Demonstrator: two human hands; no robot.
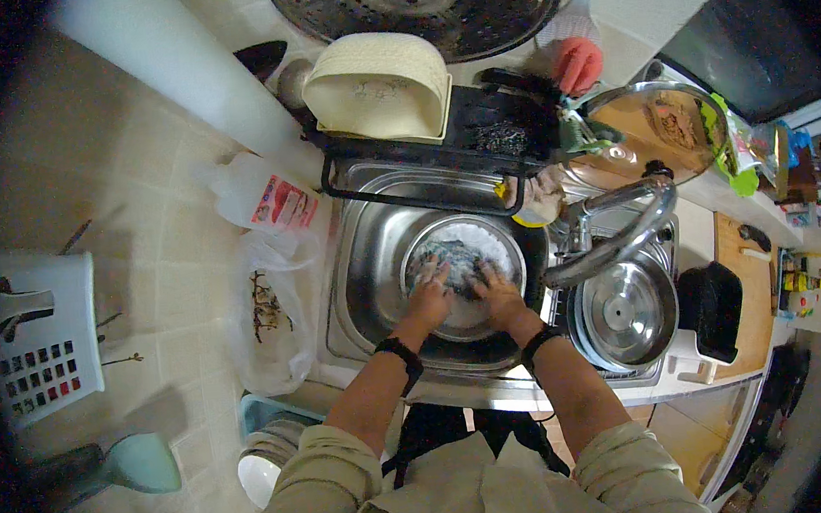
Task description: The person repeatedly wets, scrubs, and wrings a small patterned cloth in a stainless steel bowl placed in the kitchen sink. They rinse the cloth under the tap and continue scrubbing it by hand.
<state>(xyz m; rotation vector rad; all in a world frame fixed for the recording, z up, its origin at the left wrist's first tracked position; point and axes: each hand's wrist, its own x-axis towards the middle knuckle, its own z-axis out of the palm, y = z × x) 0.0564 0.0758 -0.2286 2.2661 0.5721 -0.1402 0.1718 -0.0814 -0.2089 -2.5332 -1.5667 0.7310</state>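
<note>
A round metal bowl (468, 326) stands in the stainless steel sink (374, 252) below me. White foam (496, 239) and a dark wet mass (454, 257), perhaps cloth or leaves, fill it. My left hand (428, 295) reaches into the bowl from the left, its fingertips at the dark mass. On the right side my right hand (498, 294) does the same, fingers spread. Whether either hand grips anything is unclear; the fingertips are partly in the suds. Both wrists wear dark bands.
A chrome faucet (619, 240) arches at the right, over a second basin with a metal pot lid (621, 312). Behind the sink, a black rack (442, 203) bears a cream basket (375, 78). A plastic bag (282, 368) lies left; a wooden cutting board (737, 231) is far right.
</note>
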